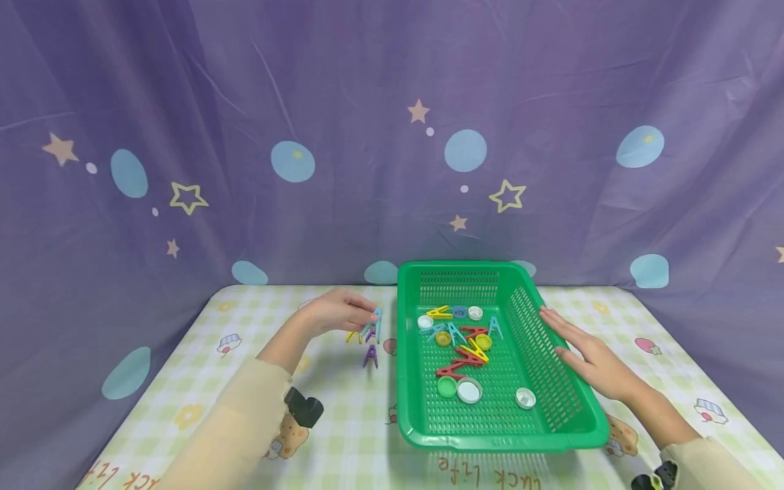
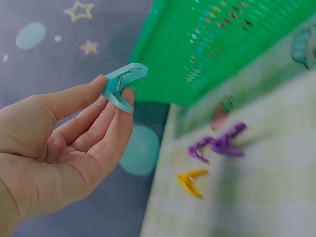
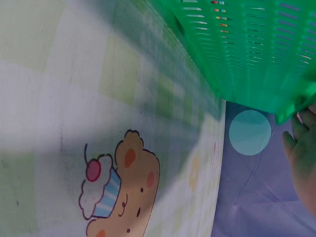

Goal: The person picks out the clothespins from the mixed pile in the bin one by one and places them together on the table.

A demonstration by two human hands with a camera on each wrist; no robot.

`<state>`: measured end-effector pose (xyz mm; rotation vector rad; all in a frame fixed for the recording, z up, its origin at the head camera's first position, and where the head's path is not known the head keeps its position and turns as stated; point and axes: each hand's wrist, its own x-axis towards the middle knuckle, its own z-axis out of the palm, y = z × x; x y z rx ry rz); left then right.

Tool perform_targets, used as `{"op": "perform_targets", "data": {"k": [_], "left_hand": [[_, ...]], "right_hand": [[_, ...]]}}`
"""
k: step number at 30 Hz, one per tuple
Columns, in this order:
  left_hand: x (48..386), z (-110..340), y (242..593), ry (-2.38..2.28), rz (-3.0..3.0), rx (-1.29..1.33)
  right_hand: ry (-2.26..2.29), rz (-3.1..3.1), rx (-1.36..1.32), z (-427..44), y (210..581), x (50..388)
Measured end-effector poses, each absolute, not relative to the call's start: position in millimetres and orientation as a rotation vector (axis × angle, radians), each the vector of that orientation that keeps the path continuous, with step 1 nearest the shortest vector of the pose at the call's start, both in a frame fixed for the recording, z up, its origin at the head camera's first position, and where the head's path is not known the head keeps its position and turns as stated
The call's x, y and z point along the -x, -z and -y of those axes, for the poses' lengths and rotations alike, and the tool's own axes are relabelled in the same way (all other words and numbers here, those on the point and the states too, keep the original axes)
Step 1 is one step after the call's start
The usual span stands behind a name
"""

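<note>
Light-blue plastic clothespin [image 2: 113,84], left of the green basket [image 1: 502,442], is pinched in my left hand [image 1: 337,311]; likely light, stiff, best gripped mid-body. My right hand [image 1: 594,357] rests straight-fingered against the basket.

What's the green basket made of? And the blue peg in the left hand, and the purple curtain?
Basket: probably plastic, rather shiny; light gleams on its rim, and its walls have neat rows of holes.
Blue peg: looks like smooth plastic, with a thin, greyish spring that's likely metal.
Curtain: seems to be cloth, since it has soft folds and creases, though a plastic sheet is possible.
</note>
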<state>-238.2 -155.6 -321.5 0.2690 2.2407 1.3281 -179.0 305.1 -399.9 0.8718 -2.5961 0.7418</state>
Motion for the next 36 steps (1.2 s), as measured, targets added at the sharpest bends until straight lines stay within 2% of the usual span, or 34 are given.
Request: {"op": "perform_targets", "data": {"k": [9,18,36], "left_hand": [[239,177,365,-1.422,-2.296,-0.128],[237,187,397,-1.324,-2.423,0.044],[231,180,410,-1.303,-2.595,0.203]], "right_hand": [[-0.745,2.595,-0.880,-305,401,179],[-0.742,2.577,-0.902,-305,400,178],[-0.745,2.537,-0.917,-304,399,179]]}}
